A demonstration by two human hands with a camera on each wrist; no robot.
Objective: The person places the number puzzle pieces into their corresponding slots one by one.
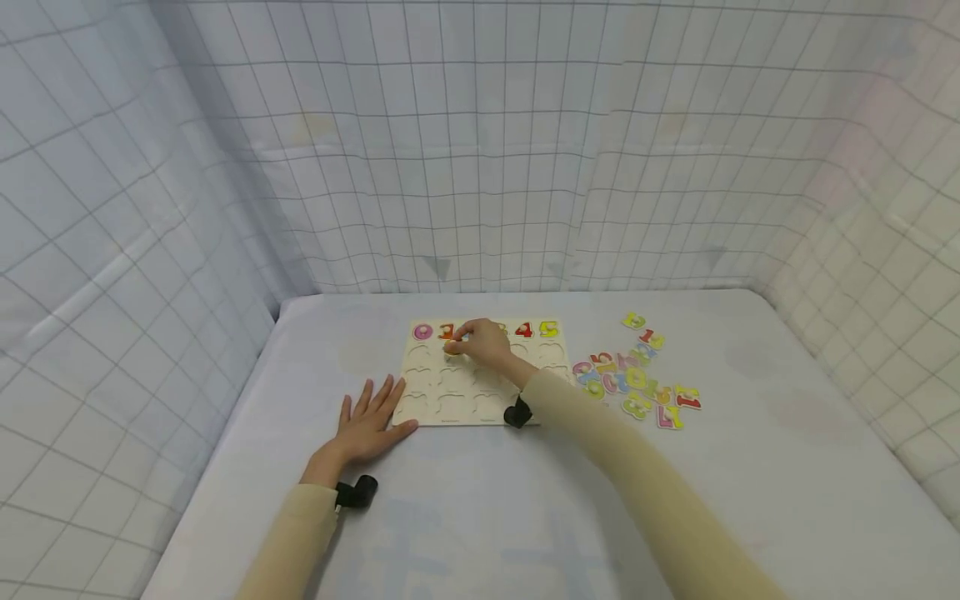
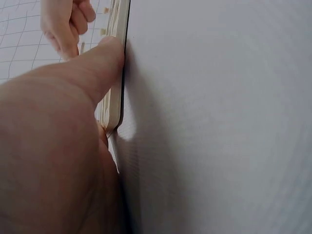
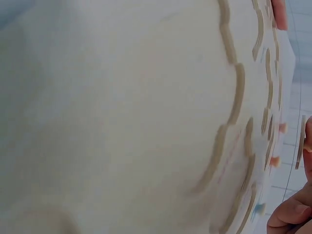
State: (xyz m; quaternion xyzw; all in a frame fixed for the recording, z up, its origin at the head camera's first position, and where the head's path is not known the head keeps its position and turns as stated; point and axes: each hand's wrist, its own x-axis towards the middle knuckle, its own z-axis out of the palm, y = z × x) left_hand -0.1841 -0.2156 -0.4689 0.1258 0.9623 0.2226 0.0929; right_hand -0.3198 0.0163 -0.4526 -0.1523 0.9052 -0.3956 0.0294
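Pinches puzzle piece (image 1: pixel 452 347) above number board (image 1: pixel 471 386) with right hand (image 1: pixel 487 344).
Rests left hand (image 1: pixel 365 433), spread wide, against board's near-left corner.

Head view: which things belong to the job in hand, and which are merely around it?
Likely the job:
puzzle board
piece pinched by the right hand
number pieces in the top row
loose number pieces beside the board
left hand, touching the board

Merely around:
white table
checked cloth
black wrist cameras

Red 4 (image 1: pixel 524 331), yellow 5 (image 1: pixel 549 329) (on board (image 1: pixel 470 385))
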